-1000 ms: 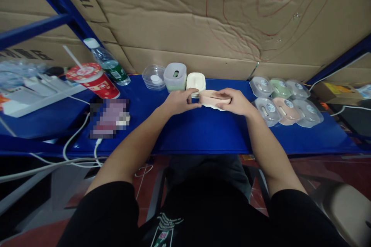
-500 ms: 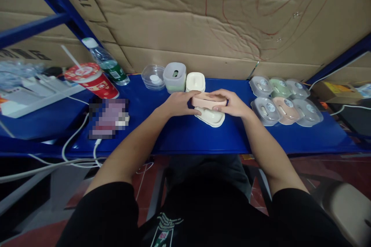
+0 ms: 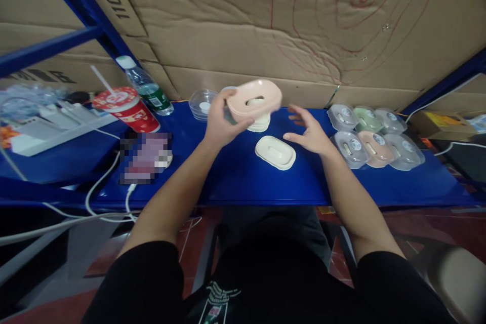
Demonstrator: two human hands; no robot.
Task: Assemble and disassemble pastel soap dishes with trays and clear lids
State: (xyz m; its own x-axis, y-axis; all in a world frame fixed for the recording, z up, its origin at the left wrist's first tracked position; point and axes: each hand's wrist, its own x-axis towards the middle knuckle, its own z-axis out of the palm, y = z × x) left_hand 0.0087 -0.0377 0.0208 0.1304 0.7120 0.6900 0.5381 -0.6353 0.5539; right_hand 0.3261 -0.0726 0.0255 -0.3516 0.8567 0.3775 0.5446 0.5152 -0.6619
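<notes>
My left hand [image 3: 225,120] grips the left end of a pink oval lid [image 3: 269,92] with a slot in its middle. The lid is raised above the table and tilted, its top partly facing me. My right hand [image 3: 307,129] is apart from it, fingers spread and holding nothing. A cream oval lid [image 3: 276,153] with a raised middle lies on the table below and between the hands. Behind the pink lid, partly hidden by it, stands a stack of cream lids [image 3: 260,123]. A clear plastic container [image 3: 201,105] sits to the left of my left hand.
Several lidded containers [image 3: 377,149] stand in two rows at the right of the blue table [image 3: 235,182]. At the left are a red cup [image 3: 131,111] with a straw, a water bottle [image 3: 152,88], a blurred-out item [image 3: 146,158] and white cables [image 3: 89,192]. Cardboard [image 3: 228,25] closes the back.
My left hand has lifted the pink lid up and to the left, off the cream lid. My right hand has let go of it and opened slightly to the right.
</notes>
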